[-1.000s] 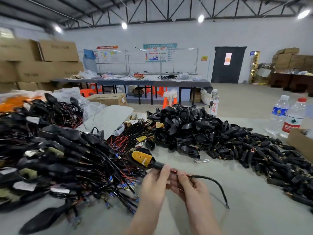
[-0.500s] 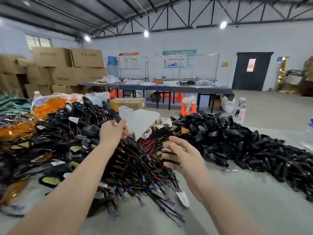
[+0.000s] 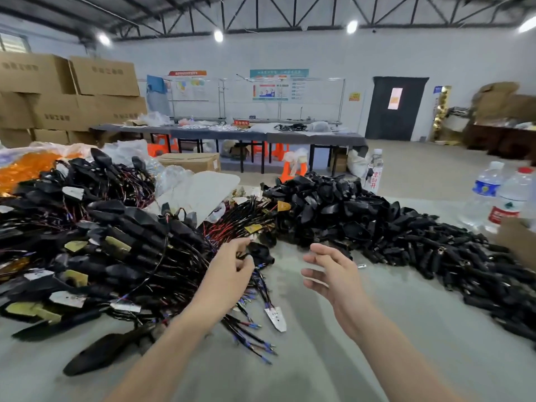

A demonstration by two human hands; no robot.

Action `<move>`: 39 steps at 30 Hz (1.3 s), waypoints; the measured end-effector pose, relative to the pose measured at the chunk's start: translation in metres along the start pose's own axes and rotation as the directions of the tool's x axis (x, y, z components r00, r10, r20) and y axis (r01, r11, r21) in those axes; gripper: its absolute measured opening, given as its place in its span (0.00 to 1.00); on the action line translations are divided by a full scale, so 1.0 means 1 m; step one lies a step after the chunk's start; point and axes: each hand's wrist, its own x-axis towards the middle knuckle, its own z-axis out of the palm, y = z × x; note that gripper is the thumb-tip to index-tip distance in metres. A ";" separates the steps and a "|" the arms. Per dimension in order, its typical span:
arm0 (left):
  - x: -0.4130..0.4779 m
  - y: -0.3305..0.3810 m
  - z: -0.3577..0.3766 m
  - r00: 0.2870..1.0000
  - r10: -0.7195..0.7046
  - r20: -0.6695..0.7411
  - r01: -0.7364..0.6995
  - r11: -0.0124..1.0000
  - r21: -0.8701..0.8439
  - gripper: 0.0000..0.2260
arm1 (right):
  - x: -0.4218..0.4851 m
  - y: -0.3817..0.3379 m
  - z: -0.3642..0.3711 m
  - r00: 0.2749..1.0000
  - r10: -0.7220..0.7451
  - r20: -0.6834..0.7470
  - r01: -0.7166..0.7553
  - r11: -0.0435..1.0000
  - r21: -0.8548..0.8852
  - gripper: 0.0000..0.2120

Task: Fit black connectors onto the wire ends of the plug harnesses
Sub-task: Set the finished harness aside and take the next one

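Observation:
A big heap of plug harnesses [image 3: 116,245] with black plugs and red, black and blue-tipped wires covers the left of the grey table [image 3: 319,358]. My left hand [image 3: 232,269] is at the heap's right edge, fingers curled and pinching a black plug [image 3: 262,252] there. My right hand [image 3: 330,272] hovers just to the right, fingers spread and holding nothing. To the right, a long pile of small black connectors [image 3: 435,256] spreads toward the table's right edge. Behind it lies a mound of larger black plug shells [image 3: 319,204].
Two water bottles [image 3: 493,195] stand at the far right beside a cardboard box corner [image 3: 519,242]. A third bottle [image 3: 374,172] is behind the shells. White and orange plastic bags [image 3: 26,166] lie at the back left. Stacked cartons and a long bench are beyond.
The harness both hands held a second ago is gone from them. My left hand reached onto the heap, then came back to its near edge and pinched a plug. My right hand opened.

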 end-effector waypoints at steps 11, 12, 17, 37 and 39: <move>-0.034 0.040 0.157 0.975 0.082 0.207 -0.072 0.996 -0.055 0.15 | 0.003 0.013 -0.113 0.967 0.034 -0.252 -0.053 0.996 -0.070 0.11; -0.035 0.043 0.166 0.970 0.094 0.226 -0.088 0.996 -0.033 0.15 | 0.004 0.015 -0.121 0.962 0.039 -0.269 -0.062 0.995 -0.079 0.11; -0.029 0.042 0.195 0.950 0.109 0.293 -0.151 0.981 0.125 0.17 | 0.013 0.031 -0.141 0.945 0.041 -0.324 -0.069 0.995 -0.075 0.11; 0.133 -0.006 0.115 0.998 -0.059 0.013 0.039 0.797 0.603 0.16 | 0.053 0.049 -0.150 0.953 -0.090 -0.288 0.048 0.987 -0.151 0.14; 0.153 -0.020 0.097 0.991 -0.127 -0.028 0.107 0.674 0.731 0.18 | 0.056 0.049 -0.151 0.956 -0.068 -0.285 0.041 0.994 -0.099 0.14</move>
